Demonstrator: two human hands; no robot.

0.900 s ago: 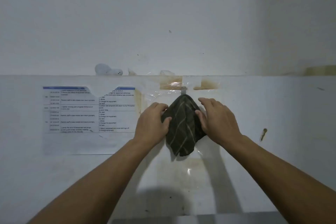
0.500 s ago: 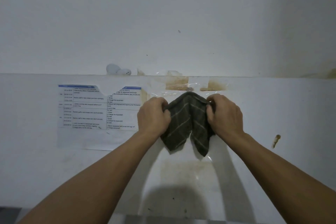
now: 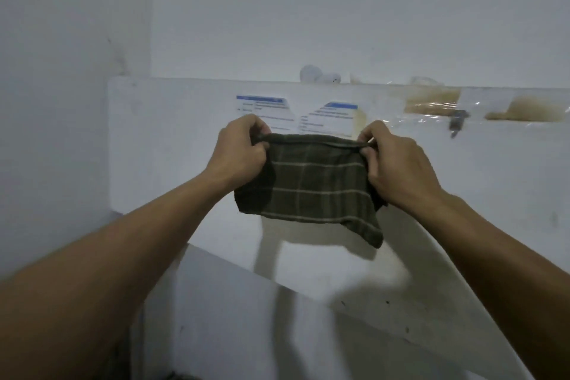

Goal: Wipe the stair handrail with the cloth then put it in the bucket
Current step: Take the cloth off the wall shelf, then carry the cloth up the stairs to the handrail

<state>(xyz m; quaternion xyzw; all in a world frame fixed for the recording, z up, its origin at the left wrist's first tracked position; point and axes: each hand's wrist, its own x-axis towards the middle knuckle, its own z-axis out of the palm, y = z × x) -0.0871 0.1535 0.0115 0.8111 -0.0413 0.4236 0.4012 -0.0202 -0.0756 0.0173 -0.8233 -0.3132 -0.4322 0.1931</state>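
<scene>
Two bare forearms reach forward. The left hand (image 3: 239, 151) and right hand (image 3: 396, 170) each pinch an upper corner of the dark green, pale-striped checked cloth (image 3: 311, 185), their grip clenched on its edge. The cloth hangs stretched between the grips. Behind it, a white panel (image 3: 172, 145) carries a printed paper sheet (image 3: 336, 116).

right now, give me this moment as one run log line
stage: cloth in hand, wiping not begun | left hand: grips cloth top left | right hand: grips top right | cloth: spread, hanging | bucket: not in view
</scene>
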